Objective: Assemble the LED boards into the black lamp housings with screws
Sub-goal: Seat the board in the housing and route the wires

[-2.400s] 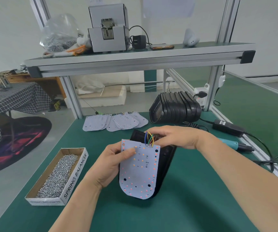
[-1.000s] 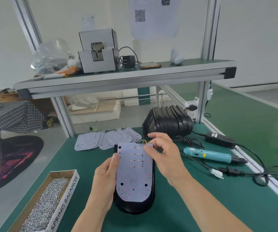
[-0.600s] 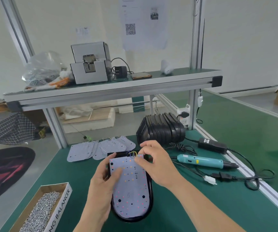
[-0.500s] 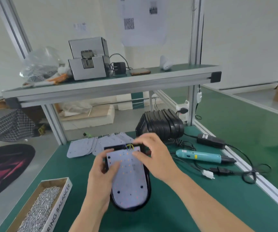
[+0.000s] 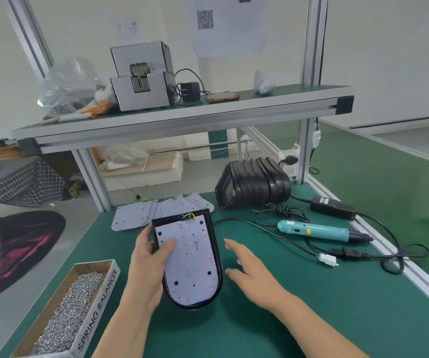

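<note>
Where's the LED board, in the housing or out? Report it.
In. The LED board lies flat inside the black housing, whose rim shows around it; the left hand holds both.

Two limbs enter from the 6 o'clock edge. Left hand (image 5: 147,267): bare, forearm bare down to the frame edge. Right hand (image 5: 249,270): bare, forearm likewise bare. Fingernail detail at the right hand's 9 o'clock side is blurred.
</note>
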Tool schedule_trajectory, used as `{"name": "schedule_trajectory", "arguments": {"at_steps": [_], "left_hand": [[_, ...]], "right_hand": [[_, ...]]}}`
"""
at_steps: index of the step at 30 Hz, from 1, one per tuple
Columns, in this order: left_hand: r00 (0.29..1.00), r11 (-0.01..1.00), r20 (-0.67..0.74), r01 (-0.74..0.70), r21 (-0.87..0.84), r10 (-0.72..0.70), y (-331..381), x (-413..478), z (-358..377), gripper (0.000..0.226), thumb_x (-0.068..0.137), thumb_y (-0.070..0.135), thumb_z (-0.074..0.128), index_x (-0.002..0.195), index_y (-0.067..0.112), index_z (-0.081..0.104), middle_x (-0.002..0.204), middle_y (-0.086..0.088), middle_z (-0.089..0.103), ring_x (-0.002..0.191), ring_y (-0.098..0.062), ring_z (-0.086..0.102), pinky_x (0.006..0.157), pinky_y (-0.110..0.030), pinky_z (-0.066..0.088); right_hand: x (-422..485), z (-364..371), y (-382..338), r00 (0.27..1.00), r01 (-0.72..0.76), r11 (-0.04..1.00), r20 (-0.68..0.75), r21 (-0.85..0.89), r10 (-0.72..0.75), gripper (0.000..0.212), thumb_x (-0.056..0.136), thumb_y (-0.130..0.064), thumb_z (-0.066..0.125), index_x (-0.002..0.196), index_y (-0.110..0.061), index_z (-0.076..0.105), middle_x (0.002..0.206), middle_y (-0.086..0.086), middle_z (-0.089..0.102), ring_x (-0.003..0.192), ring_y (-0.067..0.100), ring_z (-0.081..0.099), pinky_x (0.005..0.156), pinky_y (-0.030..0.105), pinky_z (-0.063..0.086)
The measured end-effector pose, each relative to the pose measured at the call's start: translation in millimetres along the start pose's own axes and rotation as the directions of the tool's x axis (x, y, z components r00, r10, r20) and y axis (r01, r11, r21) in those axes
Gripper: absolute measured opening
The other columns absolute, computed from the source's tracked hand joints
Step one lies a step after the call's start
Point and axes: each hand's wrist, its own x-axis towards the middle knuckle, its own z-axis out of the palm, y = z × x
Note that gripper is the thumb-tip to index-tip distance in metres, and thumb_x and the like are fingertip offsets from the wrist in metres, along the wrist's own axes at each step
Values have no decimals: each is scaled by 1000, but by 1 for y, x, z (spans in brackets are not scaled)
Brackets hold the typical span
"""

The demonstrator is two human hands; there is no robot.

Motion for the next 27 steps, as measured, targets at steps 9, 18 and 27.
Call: {"name": "schedule_trajectory", "arguments": {"at_steps": [9, 18, 27], "left_hand": [[984, 998, 168, 62, -32, -55, -14, -13, 9, 47, 83, 2, 73, 117, 33, 60, 95, -11, 76, 82, -27, 75, 64, -33, 60], [973, 990, 220, 95, -102, -70, -9, -15, 10, 38, 81, 28, 71, 119, 26, 68, 111, -9, 75, 95, -20, 72, 76, -33, 61], [957, 963, 279, 151, -223, -85, -2, -14, 7, 44, 79, 14, 73, 122, 19, 66, 119, -17, 72, 100, -27, 72, 89, -44, 60]], "right_hand": [[21, -14, -37, 977, 105, 920, -212, 377, -24, 44, 87, -47, 63, 128, -55, 49, 122, -26, 57, 110, 3, 62, 91, 21, 47], [27, -13, -43, 934, 142, 957, -355, 252, -45, 11, 92, -20, 72, 86, -28, 71, 119, -18, 54, 108, 3, 58, 88, 30, 53], [30, -39, -53, 927, 264, 847, -364, 461, -91, 21, 101, -25, 56, 92, -32, 74, 130, -11, 58, 120, 5, 57, 91, 23, 48]]}}
